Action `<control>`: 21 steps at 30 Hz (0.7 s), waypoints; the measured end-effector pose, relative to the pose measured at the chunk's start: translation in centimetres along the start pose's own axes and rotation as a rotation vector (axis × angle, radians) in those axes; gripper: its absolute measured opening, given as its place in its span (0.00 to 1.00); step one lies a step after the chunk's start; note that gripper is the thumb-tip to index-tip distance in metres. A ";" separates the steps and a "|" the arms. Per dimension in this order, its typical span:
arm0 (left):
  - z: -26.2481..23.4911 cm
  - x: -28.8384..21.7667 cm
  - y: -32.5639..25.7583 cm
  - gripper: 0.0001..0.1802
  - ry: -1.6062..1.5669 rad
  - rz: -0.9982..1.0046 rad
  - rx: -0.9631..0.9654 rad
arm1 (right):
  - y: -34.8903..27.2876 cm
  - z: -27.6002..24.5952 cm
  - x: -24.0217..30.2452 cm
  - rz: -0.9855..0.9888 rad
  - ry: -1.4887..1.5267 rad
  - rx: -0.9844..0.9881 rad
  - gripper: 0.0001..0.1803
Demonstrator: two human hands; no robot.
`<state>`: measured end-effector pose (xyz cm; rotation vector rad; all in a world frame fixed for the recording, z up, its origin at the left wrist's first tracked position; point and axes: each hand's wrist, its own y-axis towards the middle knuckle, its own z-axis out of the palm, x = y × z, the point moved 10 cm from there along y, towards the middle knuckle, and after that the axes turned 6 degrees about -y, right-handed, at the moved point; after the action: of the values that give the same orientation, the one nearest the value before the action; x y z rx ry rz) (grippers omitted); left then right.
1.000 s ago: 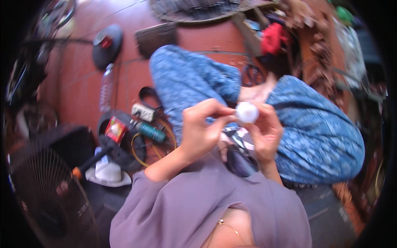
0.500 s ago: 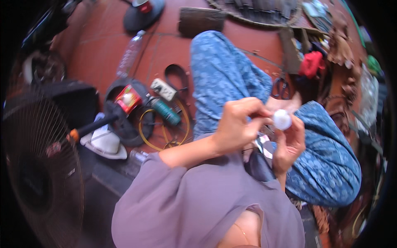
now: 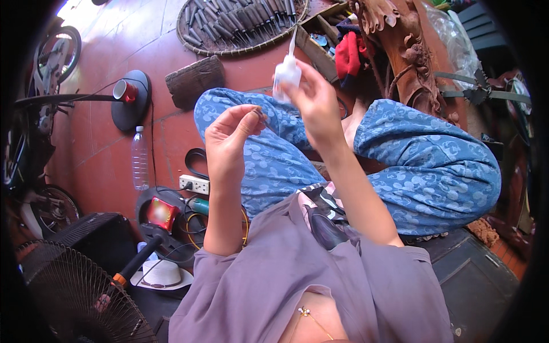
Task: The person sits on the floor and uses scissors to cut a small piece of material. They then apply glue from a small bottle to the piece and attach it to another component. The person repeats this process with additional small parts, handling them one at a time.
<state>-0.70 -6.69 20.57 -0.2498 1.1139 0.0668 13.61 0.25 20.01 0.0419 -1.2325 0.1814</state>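
Note:
My right hand [image 3: 318, 108] grips a small white squeeze bottle [image 3: 287, 75] with a thin pointed nozzle, which points up and away from me. The bottle is held above my bent leg in blue patterned trousers. Lower and to its left, my left hand [image 3: 230, 137] is closed in a pinch, thumb against fingers. A tiny dark piece [image 3: 261, 116] shows at its fingertips, too small to make out. The two hands are apart, and the bottle does not touch the left one.
A round woven tray [image 3: 246, 52] of wooden-handled tools lies at the far side, near a wood block [image 3: 194, 81]. Left are a plastic bottle [image 3: 139, 160], a power strip [image 3: 194, 184], a red cup [image 3: 124, 91] and a fan [image 3: 74, 291]. Carved wood [image 3: 409, 63] stands right.
My hands were together at the white bottle, near my right knee; now they are apart. The right hand has raised the bottle. The view has swung, shifting the surroundings.

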 end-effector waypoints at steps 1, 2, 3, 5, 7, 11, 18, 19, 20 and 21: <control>0.0 0.4 0.0 0.09 -0.098 -0.034 0.028 | 2.3 -1.5 -1.7 -0.042 -0.130 -0.084 0.24; 0.3 0.9 0.0 0.10 -0.199 -0.072 0.061 | 4.4 -3.2 -3.5 -0.084 -0.265 -0.173 0.23; 0.4 1.1 -0.2 0.10 -0.298 -0.107 0.085 | 5.9 -4.7 -4.9 -0.158 -0.481 -0.254 0.23; 0.7 2.2 -0.4 0.10 -0.351 -0.176 0.115 | 7.2 -7.3 -8.3 -0.206 -0.780 -0.341 0.22; 1.1 2.7 -0.9 0.09 -0.333 -0.222 0.060 | 7.7 -9.0 -11.8 -0.157 -0.936 -0.334 0.22; 1.3 2.7 -1.1 0.08 -0.318 -0.221 0.062 | 7.0 -10.3 -16.4 -0.093 -1.176 -0.281 0.24; 1.8 3.5 -0.2 0.10 -0.431 -0.266 0.081 | 5.6 -11.8 -15.8 0.000 -1.297 -0.341 0.28; 1.9 3.6 -0.1 0.11 -0.434 -0.274 0.078 | 5.1 -12.5 -14.7 0.073 -1.335 -0.471 0.29; 1.9 3.5 0.0 0.11 -0.434 -0.277 0.068 | 4.3 -12.9 -13.3 0.145 -1.365 -0.595 0.30; 1.9 3.3 0.1 0.11 -0.400 -0.260 0.059 | 3.6 -12.0 -11.0 0.021 -1.344 -0.635 0.20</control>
<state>2.37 -6.37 18.37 -0.3110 0.6780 -0.1429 20.69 4.05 5.39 -0.4732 -2.5771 -0.2961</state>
